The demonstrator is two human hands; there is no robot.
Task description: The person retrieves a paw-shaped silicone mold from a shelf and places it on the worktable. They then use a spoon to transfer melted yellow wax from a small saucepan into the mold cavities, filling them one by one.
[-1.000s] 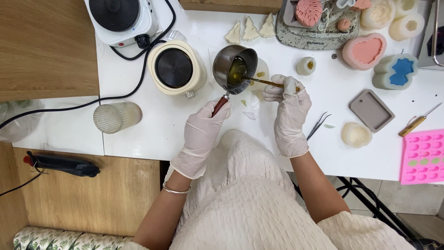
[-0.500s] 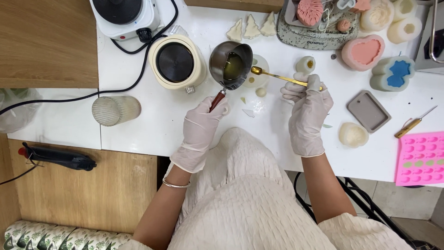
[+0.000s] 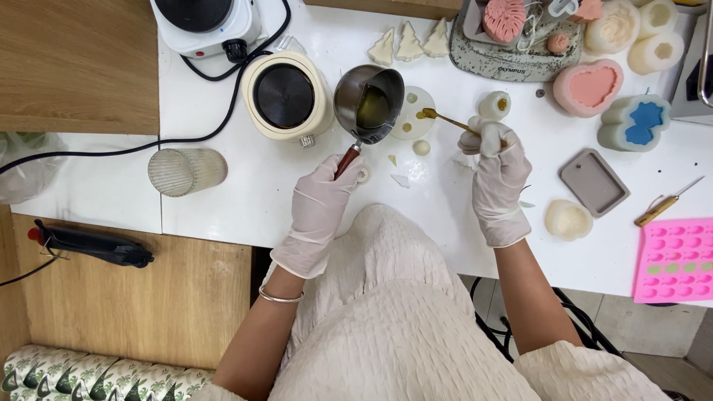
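My left hand [image 3: 321, 204], in a white glove, grips the wooden handle of a small steel melting pot [image 3: 369, 102] that holds yellow-green liquid and is tilted over the white table [image 3: 245, 200]. My right hand [image 3: 497, 174], also gloved, holds a thin gold spoon [image 3: 445, 120] whose bowl sits over a round white mould [image 3: 411, 122] right of the pot. A small cream candle piece [image 3: 495, 105] lies just beyond my right fingers.
A cream round pot [image 3: 286, 95] and a white hot plate [image 3: 209, 21] with black cables stand at left. A ribbed glass [image 3: 186, 171] lies near the left edge. Silicone moulds, a grey tray [image 3: 594, 182], a pink mould [image 3: 676, 260] and tree shapes [image 3: 408, 43] fill the right and back.
The spoon has come out of the pot and swung right over the round white mould. My right hand moved right with it; the left hand still holds the pot.
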